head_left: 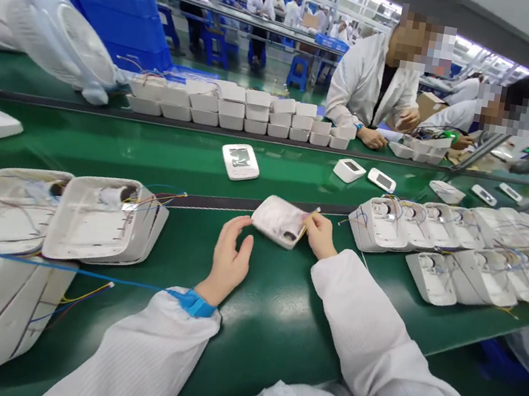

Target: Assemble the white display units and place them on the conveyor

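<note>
A white plastic housing (275, 220) lies tilted on the green bench in front of me, with a dark round part near its lower right corner. My left hand (229, 256) is at the housing's left edge, fingers stretched and thumb apart, its fingertips at or just touching the rim. At the opposite edge, my right hand (320, 236) has its fingers pinched on thin wires (311, 216), whose small pale connector sticks out above the fingertips. Whether those fingers also grip the housing's rim, I cannot tell. A blue wrist strap (199, 304) with a cord circles my left wrist.
Stacked wired housings stand at left (93, 220) and right (386, 225). Beyond the dark rail, a white unit with a patterned face (241, 161) and smaller display units (349, 169) lie on the green belt. Farther back are stacked white shells (231, 108), a fan (63, 32) and co-workers.
</note>
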A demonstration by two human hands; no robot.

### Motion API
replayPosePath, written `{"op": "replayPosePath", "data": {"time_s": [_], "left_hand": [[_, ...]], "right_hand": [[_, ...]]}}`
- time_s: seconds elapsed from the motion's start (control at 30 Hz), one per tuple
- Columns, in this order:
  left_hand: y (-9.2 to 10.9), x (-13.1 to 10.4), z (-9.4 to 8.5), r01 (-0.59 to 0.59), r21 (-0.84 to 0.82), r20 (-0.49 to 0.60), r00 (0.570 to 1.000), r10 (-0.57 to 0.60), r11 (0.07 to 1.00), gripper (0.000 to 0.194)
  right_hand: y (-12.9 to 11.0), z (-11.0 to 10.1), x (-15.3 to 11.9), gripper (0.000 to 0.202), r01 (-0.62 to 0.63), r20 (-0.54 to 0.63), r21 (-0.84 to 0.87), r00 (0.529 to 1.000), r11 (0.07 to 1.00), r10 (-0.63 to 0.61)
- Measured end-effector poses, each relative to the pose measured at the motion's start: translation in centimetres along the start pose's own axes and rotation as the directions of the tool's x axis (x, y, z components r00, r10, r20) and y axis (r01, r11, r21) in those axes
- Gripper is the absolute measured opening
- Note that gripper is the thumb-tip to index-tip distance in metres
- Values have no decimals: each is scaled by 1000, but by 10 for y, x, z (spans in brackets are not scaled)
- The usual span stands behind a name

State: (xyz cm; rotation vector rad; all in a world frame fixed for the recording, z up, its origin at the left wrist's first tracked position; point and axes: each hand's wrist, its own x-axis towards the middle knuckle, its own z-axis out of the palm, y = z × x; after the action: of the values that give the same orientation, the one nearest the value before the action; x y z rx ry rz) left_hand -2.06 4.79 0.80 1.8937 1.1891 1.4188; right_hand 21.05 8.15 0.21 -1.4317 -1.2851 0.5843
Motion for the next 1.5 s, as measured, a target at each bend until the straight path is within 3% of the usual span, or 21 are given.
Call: {"op": "replayPosePath", "data": {"time_s": [0.1,0.2,0.3,0.57,1.17,1.5], "left_hand": [[-5,0,2,8,118,193,981,-31,993,38],[-8,0,4,-31,229,403,913,-65,973,39],[-7,0,4,-37,270,469,878,-98,962,38],[-9,4,1,-77,304,503,860,-91,950,41],[-7,7,2,-83,334,514,851,-108,939,47],[-13,7,1,-147,337,511,858,-49,930,44]], "right_hand": [[-2,-5,-10,28,1,76,10,997,1000,-2],[-4,-1,-9,23,4,120,-7,993,1000,-3],[-5,3,-6,22,13,169,-40,986,999,-6],[-5,4,-7,15,21,262,-120,965,993,12],[-4,4,-5,15,22,288,-173,957,985,29],[-5,5,-5,14,34,289,-200,957,979,25]]}}
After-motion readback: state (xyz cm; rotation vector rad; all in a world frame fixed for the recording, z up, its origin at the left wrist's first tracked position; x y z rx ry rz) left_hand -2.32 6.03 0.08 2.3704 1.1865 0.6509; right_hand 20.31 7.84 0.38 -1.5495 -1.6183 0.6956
